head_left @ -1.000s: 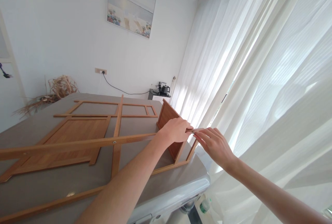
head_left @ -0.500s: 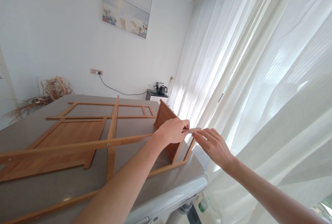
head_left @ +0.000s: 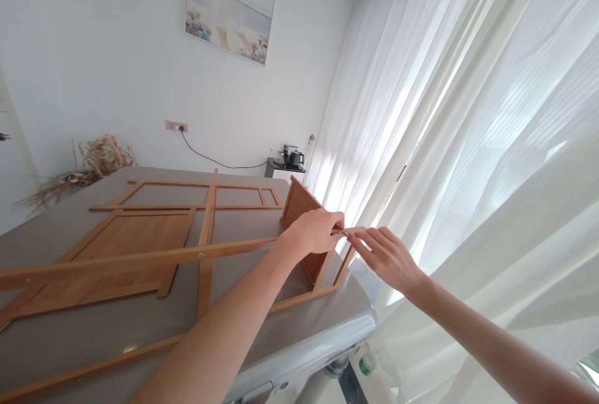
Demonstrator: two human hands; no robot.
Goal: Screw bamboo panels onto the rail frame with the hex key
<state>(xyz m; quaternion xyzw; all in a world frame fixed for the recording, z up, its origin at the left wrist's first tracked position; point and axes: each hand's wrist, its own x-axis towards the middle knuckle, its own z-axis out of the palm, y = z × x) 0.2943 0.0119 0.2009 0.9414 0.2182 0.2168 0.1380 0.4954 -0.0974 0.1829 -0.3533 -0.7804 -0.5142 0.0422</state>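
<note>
A wooden frame (head_left: 154,260) stands on its side on the table, its top rail running right to my hands. My left hand (head_left: 314,230) is closed around the rail near its right end, by an upright slatted wooden panel (head_left: 299,204). My right hand (head_left: 386,257) pinches at the rail's end, fingertips close to my left fingers. A small dark, metallic-looking bit shows at those fingertips, too small to name. A screw head (head_left: 201,255) sits in the rail at the middle crosspiece (head_left: 208,210).
On the grey table (head_left: 253,279) lie a flat wooden panel (head_left: 126,241) and a slim open frame (head_left: 173,184). Dried stalks (head_left: 107,154) are at the back left. A black kettle (head_left: 296,158) stands on a far cabinet. White curtains (head_left: 468,173) hang close on the right.
The camera view has shifted slightly. Both hands stay at the rail's right end, with only a small shift of the right fingers.
</note>
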